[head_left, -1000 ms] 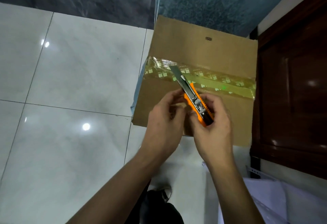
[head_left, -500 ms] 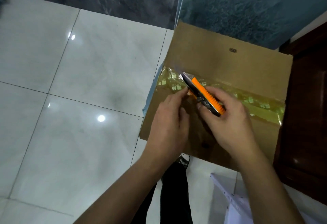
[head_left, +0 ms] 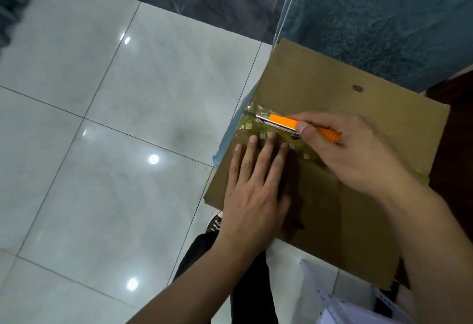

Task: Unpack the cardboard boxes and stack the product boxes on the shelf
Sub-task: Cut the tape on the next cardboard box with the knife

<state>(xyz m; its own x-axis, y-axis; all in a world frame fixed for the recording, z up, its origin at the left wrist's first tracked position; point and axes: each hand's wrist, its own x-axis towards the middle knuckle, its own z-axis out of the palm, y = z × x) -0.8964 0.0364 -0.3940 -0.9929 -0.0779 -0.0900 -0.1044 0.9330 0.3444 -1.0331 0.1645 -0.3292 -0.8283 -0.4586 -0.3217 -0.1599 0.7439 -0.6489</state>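
A closed brown cardboard box [head_left: 322,88] stands on the floor at the right, its top seam sealed with glossy printed tape [head_left: 249,126]. My right hand [head_left: 350,149] grips an orange utility knife [head_left: 284,121] laid almost flat, with its blade tip at the left end of the taped seam. My left hand [head_left: 256,185] lies flat on the near flap, fingers straight and spread, pressing the lid just below the tape. No product boxes or shelf are in sight.
Glossy white floor tiles [head_left: 115,144] stretch to the left. A teal textured panel [head_left: 371,16] rises behind the box, and dark wooden furniture [head_left: 455,144] stands to its right. White perforated shelf parts [head_left: 340,305] lie at the lower right. My dark trouser leg and shoe [head_left: 215,223] are below the box.
My left hand let go of the knife and flattened onto the near flap. My right hand swung the knife down and left, bringing the blade to the left end of the tape.
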